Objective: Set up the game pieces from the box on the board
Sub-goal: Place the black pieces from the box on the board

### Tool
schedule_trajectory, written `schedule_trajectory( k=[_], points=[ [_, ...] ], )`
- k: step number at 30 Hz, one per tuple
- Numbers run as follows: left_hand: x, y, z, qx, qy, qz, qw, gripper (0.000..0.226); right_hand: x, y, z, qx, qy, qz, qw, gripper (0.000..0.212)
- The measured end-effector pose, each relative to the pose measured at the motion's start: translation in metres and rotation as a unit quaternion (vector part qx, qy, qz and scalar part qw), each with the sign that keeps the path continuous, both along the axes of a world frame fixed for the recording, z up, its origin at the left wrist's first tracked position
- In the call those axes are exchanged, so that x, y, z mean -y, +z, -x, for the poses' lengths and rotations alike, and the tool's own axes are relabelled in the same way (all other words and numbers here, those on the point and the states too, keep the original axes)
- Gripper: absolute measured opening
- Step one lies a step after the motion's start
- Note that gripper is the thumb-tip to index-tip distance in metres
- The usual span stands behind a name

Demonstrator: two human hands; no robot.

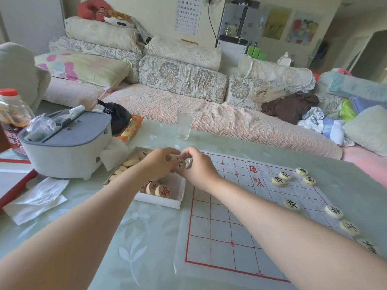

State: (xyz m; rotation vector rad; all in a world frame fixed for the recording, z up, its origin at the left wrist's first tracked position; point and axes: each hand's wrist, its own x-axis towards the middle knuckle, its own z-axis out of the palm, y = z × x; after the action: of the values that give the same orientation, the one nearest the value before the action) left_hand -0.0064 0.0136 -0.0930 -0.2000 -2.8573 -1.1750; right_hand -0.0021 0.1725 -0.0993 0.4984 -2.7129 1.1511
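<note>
Eight or so black pieces [291, 204] sit on the board [219, 227]. Many remain in the box [159, 203], above which the left hand [159, 164] and right hand [199, 171] seemingly pinch one piece [181, 163] together.

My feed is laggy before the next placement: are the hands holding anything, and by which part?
One round game piece with a black mark, pinched at its rim between the left hand and right hand, above the box.
</note>
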Motion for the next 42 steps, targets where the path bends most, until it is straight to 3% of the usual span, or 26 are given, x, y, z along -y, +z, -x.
schedule_trajectory(
  k=[2,5,10,14,17,20,31,39,42],
  points=[
    [-0.005,0.004,0.003,-0.004,0.035,-0.049,0.998,0.031,-0.002,0.008,0.006,-0.027,0.017,-0.001,0.999,0.035],
    [-0.004,0.008,0.006,0.004,0.080,-0.078,0.994,0.035,-0.003,0.014,0.020,-0.042,0.011,-0.084,0.995,0.044],
    [0.012,0.002,0.006,0.004,0.082,-0.014,0.997,0.049,-0.005,0.005,0.041,0.017,-0.036,-0.183,0.982,0.035],
    [0.022,0.003,0.007,-0.003,0.081,0.003,0.997,0.041,0.008,-0.010,0.052,0.051,-0.042,-0.268,0.961,0.033],
    [0.025,0.004,0.007,-0.001,0.082,0.004,0.997,0.035,0.017,-0.013,0.058,0.043,-0.077,-0.305,0.948,0.030],
    [0.026,0.004,0.006,-0.001,0.082,0.009,0.997,0.036,0.025,-0.017,0.062,-0.012,-0.100,-0.346,0.933,0.011],
    [-0.013,0.018,0.001,0.018,0.041,-0.030,0.999,0.027,-0.043,-0.007,0.019,-0.085,-0.044,-0.168,0.981,0.040],
    [-0.115,0.026,-0.021,0.021,-0.051,-0.022,0.998,0.030,-0.169,0.011,-0.042,-0.034,-0.095,-0.124,0.987,0.029],
    [-0.161,0.029,-0.040,0.020,-0.095,-0.007,0.995,0.030,-0.213,0.022,-0.064,-0.018,-0.110,-0.129,0.985,0.013]
  ],
)
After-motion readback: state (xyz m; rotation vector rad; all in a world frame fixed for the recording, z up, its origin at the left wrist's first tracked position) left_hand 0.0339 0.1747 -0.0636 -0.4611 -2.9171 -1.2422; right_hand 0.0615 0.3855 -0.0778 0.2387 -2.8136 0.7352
